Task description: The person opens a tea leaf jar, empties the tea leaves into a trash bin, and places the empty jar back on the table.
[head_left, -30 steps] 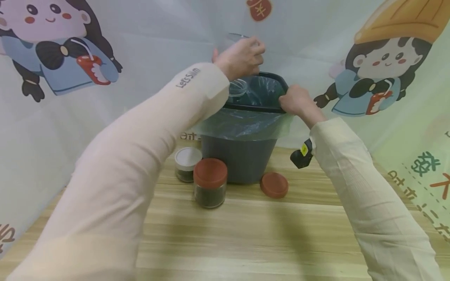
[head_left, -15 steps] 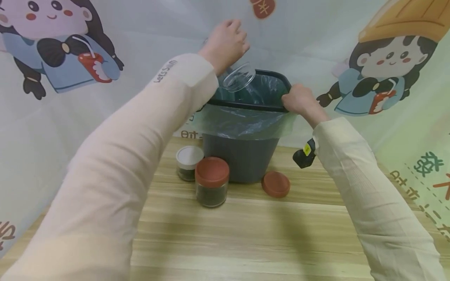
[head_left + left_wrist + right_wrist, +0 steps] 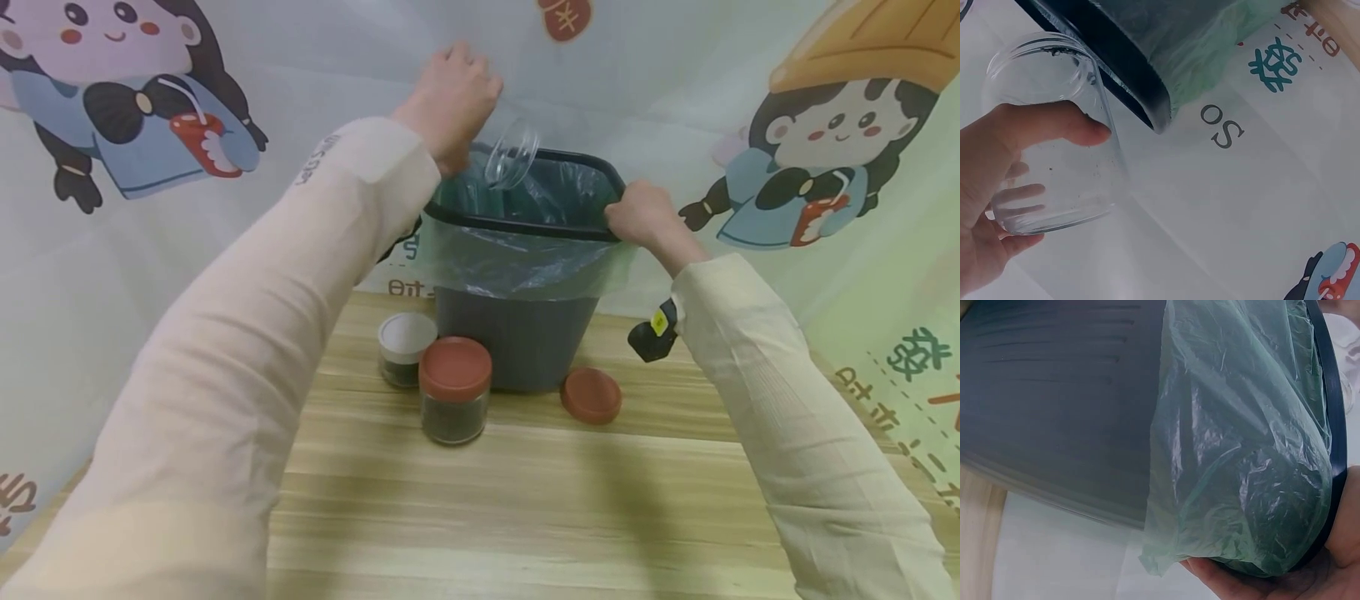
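Note:
My left hand (image 3: pixel 453 104) grips a clear glass jar (image 3: pixel 1063 162), thumb on one side and fingers on the other. The jar is tilted, its mouth over the opening of a grey trash can (image 3: pixel 517 333); a few dark specks cling inside near the rim. My right hand (image 3: pixel 643 215) holds the can's black rim (image 3: pixel 540 229) at the right corner, fingers curled under the edge. A pale green plastic bag (image 3: pixel 1222 444) lines the can and folds down over its outside.
In front of the can stand a dark-filled jar with a red lid (image 3: pixel 455 375) and a smaller jar with a white lid (image 3: pixel 407 337). A loose red lid (image 3: pixel 592 395) lies on the wooden table (image 3: pixel 510 500) to the right. A printed curtain (image 3: pixel 330 67) hangs behind.
My left hand has moved left with the glass jar, and the jar's tilt has changed, bringing its mouth into clearer sight. The right hand stays on the rim.

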Motion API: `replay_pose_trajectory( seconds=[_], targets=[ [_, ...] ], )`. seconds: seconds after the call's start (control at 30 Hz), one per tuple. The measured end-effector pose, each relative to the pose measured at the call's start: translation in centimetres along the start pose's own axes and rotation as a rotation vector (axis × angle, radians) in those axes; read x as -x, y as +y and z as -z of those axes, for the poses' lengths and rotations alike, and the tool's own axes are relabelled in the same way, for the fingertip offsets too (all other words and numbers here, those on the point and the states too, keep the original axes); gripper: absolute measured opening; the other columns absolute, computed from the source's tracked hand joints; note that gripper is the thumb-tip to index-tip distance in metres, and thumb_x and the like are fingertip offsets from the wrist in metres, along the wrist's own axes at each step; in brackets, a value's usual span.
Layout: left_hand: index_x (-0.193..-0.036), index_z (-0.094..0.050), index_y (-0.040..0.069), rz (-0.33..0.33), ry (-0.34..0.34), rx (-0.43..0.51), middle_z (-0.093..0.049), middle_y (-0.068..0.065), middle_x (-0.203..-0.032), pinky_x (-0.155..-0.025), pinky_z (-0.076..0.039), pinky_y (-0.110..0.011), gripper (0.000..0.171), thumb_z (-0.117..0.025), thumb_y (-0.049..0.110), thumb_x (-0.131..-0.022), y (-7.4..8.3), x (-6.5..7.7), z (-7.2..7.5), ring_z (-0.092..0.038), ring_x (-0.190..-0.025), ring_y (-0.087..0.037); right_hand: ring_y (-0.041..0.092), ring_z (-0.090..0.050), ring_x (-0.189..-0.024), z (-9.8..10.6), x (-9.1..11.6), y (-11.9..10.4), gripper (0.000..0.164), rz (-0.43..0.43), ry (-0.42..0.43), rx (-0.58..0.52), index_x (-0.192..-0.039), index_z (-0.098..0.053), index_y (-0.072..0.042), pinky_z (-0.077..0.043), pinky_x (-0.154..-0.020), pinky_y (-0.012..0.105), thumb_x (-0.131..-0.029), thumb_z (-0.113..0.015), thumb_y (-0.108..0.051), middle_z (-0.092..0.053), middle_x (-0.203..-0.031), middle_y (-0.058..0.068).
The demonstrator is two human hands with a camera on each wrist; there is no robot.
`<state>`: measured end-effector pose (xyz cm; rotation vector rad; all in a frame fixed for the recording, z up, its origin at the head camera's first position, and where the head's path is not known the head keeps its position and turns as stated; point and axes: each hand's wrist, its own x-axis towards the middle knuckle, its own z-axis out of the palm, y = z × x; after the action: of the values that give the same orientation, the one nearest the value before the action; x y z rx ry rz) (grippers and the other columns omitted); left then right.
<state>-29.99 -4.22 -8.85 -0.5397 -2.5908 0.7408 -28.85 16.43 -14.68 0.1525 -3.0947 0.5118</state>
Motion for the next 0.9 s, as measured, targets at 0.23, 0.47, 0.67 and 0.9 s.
replay_pose_trajectory(
  seconds=[0.23, 0.47, 0.67, 0.9],
  targets=[
    [-0.127, -0.036, -0.006, -0.018, -0.004, -0.027, -0.043, -0.024, -0.122, -0.097, -0.036, -0.043, 0.063, -0.063, 0.011, -0.073, -0.2, 0.0, -0.4, -0.037, -0.112, -0.037, 0.014, -0.030, -0.051, -0.1, 0.1, 0.0, 0.030, -0.008, 0.006, -0.017, -0.059, -0.036, -0.007, -0.031, -0.056, 0.028, -0.088, -0.028, -0.011, -0.032, -0.063, 0.005],
    [-0.125, -0.037, -0.005, 0.061, 0.013, 0.313, -0.039, -0.022, -0.127, -0.100, -0.028, -0.047, 0.072, -0.070, 0.009, -0.062, -1.5, 0.5, -0.2, -0.028, -0.119, -0.038, 0.013, -0.027, -0.048, -0.1, 0.1, 0.2, 0.032, 0.001, 0.003, -0.027, -0.058, -0.035, -0.007, -0.030, -0.054, 0.028, -0.089, -0.027, -0.011, -0.030, -0.058, 0.003],
    [-0.132, -0.028, -0.003, 0.167, 0.019, 0.476, -0.033, -0.023, -0.133, -0.101, -0.028, -0.046, 0.083, -0.070, 0.017, -0.063, -3.2, 0.9, -0.1, -0.024, -0.122, -0.037, 0.016, -0.031, -0.054, -0.3, 0.1, 0.3, 0.027, -0.021, 0.012, -0.051, -0.064, -0.036, -0.006, -0.031, -0.056, 0.029, -0.088, -0.027, -0.012, -0.033, -0.068, 0.008],
    [-0.137, -0.020, -0.001, 0.242, 0.054, 0.589, -0.029, -0.021, -0.137, -0.102, -0.029, -0.043, 0.092, -0.072, 0.025, -0.065, -4.2, 2.0, -0.7, -0.024, -0.125, -0.036, 0.020, -0.036, -0.062, -0.2, 0.2, 0.3, 0.024, -0.028, 0.026, -0.072, -0.070, -0.037, -0.004, -0.034, -0.060, 0.031, -0.089, -0.027, -0.015, -0.036, -0.074, 0.011]
  ],
)
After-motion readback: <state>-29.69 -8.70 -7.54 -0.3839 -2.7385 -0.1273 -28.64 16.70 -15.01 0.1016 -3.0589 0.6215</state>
